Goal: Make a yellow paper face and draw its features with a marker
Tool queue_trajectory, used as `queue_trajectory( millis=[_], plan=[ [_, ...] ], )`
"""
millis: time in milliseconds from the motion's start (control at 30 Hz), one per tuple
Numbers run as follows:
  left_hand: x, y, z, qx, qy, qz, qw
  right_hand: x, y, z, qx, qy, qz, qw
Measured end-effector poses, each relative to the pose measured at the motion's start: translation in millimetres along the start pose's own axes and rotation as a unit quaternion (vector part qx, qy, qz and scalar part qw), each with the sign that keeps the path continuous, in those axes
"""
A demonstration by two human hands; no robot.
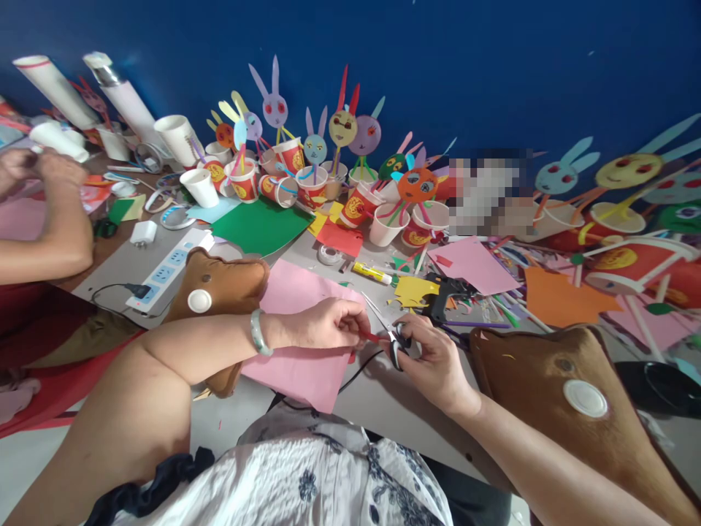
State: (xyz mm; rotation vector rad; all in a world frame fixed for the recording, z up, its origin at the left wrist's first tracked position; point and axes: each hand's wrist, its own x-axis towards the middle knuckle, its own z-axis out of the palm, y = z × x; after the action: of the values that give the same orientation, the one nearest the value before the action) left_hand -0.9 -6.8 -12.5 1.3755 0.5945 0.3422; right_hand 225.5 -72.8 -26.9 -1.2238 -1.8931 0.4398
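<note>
The red strip (372, 337) is just right of the frame's centre, pinched between the left hand's (342, 323) thumb and fingers. The right hand (432, 361) grips the scissors (393, 337), thumb and fingers at the black loops, with the blades pointing toward the upper left. The strip's right end meets the scissors near the pivot; whether the blades are parted around it or closed on it is too small to tell.

For a clean cut, I would keep the strip taut and flat, its face square to the blades so that the paper does not fold between them. Cutting close to the pivot gives good control; short squeezes suit such a narrow piece. The left fingertips should stay back from the edges, since the blade tips angle toward that hand's side. To shape a curve, better to turn the strip than to twist the scissors.

The pink sheet (323, 376) lies beneath the left hand at centre, and a black cable (358, 371) runs just below the hands. Holding the work above these 2 would guard against a stray snip. Small offcuts could easily get lost among the scraps (509, 277) at centre right.
</note>
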Motion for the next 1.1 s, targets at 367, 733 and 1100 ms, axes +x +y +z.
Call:
queue_trajectory(
  millis=[367,733,1100],
  plan=[
    [0.4,4.8,0.5,0.013,0.025,-0.002,1.000,0.0,-0.6,0.1,0.036,-0.028,0.084,0.995],
    [0.8,5.4,-2.7,-0.067,0.006,-0.065,0.996,-0.4,1.9,2.4,0.046,-0.023,0.078,0.996],
    [3.3,17.8,-7.9,-0.138,0.071,-0.074,0.985,-0.9,1.4,-3.9,-0.041,0.044,-0.084,0.995]
  ],
)
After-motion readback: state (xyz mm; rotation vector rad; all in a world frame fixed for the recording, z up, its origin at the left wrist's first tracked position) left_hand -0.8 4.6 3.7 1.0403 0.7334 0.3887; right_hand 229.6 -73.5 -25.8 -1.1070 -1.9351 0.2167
